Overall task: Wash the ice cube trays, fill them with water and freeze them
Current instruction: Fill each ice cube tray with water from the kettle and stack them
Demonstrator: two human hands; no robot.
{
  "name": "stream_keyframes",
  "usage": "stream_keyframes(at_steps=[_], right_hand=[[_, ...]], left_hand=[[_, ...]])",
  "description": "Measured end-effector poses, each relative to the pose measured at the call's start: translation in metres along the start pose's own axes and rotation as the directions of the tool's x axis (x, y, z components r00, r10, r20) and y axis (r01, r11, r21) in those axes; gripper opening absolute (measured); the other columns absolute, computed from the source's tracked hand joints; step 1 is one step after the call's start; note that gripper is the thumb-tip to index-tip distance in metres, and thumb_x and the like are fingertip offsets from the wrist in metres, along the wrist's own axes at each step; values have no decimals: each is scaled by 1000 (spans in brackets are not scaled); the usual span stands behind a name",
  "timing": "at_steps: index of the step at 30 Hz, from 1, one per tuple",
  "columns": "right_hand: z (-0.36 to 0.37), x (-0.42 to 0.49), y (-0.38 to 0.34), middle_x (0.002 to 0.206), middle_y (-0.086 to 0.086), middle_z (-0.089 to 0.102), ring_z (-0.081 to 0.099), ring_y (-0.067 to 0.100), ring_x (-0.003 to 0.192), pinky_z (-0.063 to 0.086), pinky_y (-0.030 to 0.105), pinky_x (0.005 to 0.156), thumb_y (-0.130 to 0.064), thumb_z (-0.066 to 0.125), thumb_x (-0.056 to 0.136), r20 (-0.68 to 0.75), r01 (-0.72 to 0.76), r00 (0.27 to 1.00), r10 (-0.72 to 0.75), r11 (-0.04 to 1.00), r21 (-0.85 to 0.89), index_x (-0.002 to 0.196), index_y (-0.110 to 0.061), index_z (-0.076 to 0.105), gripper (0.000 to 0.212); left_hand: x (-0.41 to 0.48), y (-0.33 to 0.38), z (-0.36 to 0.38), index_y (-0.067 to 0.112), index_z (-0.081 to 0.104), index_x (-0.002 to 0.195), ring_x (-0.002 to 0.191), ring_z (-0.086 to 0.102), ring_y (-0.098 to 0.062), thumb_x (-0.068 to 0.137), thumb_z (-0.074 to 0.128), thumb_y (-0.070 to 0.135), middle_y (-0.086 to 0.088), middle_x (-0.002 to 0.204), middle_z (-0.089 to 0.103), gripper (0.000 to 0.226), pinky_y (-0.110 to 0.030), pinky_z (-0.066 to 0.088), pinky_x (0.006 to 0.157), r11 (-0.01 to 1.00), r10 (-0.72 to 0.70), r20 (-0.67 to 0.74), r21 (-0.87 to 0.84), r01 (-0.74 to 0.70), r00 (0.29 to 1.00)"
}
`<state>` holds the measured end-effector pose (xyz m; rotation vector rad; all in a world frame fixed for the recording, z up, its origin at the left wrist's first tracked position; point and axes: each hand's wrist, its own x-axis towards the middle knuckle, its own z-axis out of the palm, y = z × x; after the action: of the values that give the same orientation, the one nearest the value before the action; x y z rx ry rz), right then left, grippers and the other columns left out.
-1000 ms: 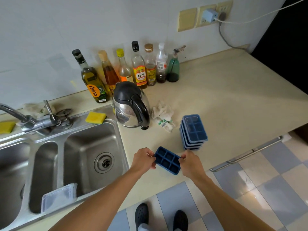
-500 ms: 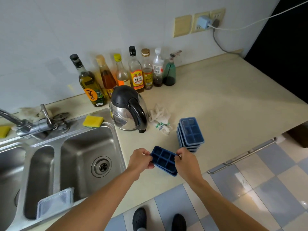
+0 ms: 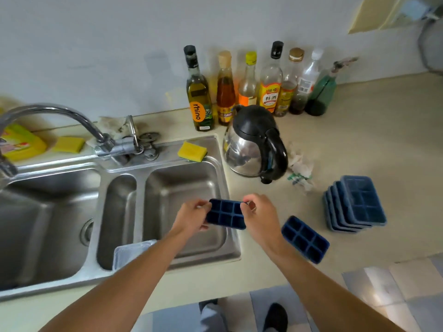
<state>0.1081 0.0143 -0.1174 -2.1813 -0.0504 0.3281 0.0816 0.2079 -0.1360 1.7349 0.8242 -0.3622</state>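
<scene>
The left hand (image 3: 193, 218) and the right hand (image 3: 260, 214) each pinch one end of a blue ice tray (image 3: 226, 213) over the sink (image 3: 182, 188), so washing seems just starting, while a loose tray (image 3: 305, 238) and a stack of trays (image 3: 356, 207) wait on the bench (image 3: 359, 140) to their right, unfilled.

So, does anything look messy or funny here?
A little. The stack of blue ice cube trays on the counter leans, each tray slid off the one below. Crumpled white paper or cloth lies beside the kettle, and a clear plastic box sits tilted in the sink's narrow middle basin.
</scene>
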Motion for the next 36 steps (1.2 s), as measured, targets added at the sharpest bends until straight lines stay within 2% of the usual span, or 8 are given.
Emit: stream_keyframes(at_steps=[5, 14, 18, 20, 26, 30, 33, 36], right_hand=[[92, 27, -30, 107, -8, 63, 60, 0, 93, 45, 8, 64, -22, 60, 98, 105, -131, 988, 116, 981, 144, 118, -23, 60, 20], [180, 74, -1, 125, 1, 61, 59, 13, 108, 43, 19, 75, -19, 60, 99, 152, -390, 917, 369, 910, 140, 136, -12, 55, 37], [194, 83, 23, 100, -1, 61, 56, 4, 83, 41, 19, 64, -11, 59, 98, 172, -467, 878, 446, 878, 109, 101, -25, 57, 15], [203, 87, 30, 92, -5, 58, 53, 1, 78, 41, 19, 63, -8, 58, 98, 199, -468, 874, 444, 879, 91, 93, -29, 54, 22], [211, 88, 36, 85, -13, 62, 59, 2, 81, 45, 20, 68, -1, 54, 97, 253, -451, 873, 417, 887, 96, 80, -32, 58, 35], [204, 87, 32, 110, -3, 63, 59, 5, 92, 45, 22, 76, -6, 53, 99, 293, -440, 870, 397, 893, 97, 112, -21, 62, 21], [186, 79, 21, 127, -1, 58, 59, 8, 105, 45, 23, 87, -17, 56, 101, 284, -389, 891, 355, 918, 73, 139, -11, 53, 38], [153, 65, 3, 129, -9, 61, 59, 4, 117, 43, 18, 90, -32, 56, 102, 219, -256, 950, 223, 957, 137, 142, -17, 53, 42]], left_hand=[[46, -33, -82, 16, 71, 108, 87, 75, -24, 100, 59, 27, -8, 98, 76, 18, -37, 63, 72, 996, -81, -46, 28, 82, 996], [110, -79, -93, 18, 63, 97, 88, 69, -20, 99, 57, 25, -8, 97, 71, 9, -30, 58, 68, 966, -256, 106, 6, 257, 961], [129, -93, -84, 11, 64, 110, 90, 67, -24, 98, 57, 25, -10, 101, 70, 20, -33, 55, 73, 957, -277, 124, 122, 262, 953], [138, -98, -81, 8, 63, 114, 93, 66, -26, 99, 54, 23, -12, 104, 69, 23, -36, 56, 77, 947, -307, 121, 132, 292, 944], [147, -103, -75, 11, 60, 116, 83, 59, -20, 97, 50, 19, -7, 94, 64, 23, -28, 45, 55, 925, -363, 145, 175, 337, 921], [144, -99, -76, 11, 58, 115, 79, 56, -19, 98, 49, 20, -6, 92, 61, 22, -28, 45, 56, 919, -365, 131, 211, 334, 922], [140, -86, -77, 3, 61, 107, 78, 60, -24, 98, 50, 18, -13, 93, 64, 20, -33, 50, 67, 943, -270, 72, 219, 249, 960], [130, -68, -77, 0, 66, 105, 84, 62, -29, 99, 48, 12, -17, 94, 63, 23, -38, 53, 72, 970, -240, 25, 56, 238, 970]])
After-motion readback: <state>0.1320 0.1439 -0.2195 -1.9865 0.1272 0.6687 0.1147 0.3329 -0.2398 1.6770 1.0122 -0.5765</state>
